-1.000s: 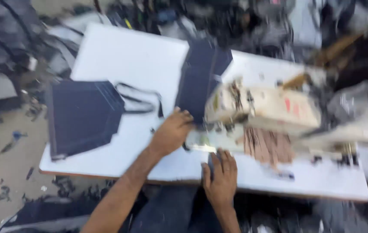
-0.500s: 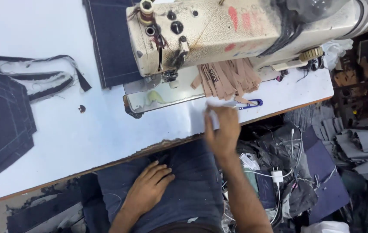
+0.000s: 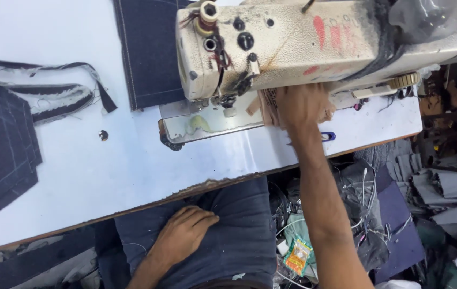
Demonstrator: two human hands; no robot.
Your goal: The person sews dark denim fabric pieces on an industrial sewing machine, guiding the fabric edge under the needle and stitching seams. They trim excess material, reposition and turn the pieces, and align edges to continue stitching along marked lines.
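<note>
I see the white table (image 3: pixel 78 176) carrying a cream sewing machine (image 3: pixel 303 48), dark denim panel (image 3: pixel 151 53) at its far left. Step in hand, I judge: picking a brown tag from the stack (image 3: pixel 268 107) under the machine arm. My right hand (image 3: pixel 301 107) covers it — fingers hidden, cannot tell their grip. Left hand (image 3: pixel 185 235) rests flat on the lap, fingers together. Next needs 1 clean pinch.

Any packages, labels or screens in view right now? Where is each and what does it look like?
Small sachet: on the floor clutter below the table edge, flat rectangle, orange and green.
Red markings: on the cream sewing machine body, smeared strokes.
Brown label stack: under the machine arm, beneath the right hand.
No screens.
</note>
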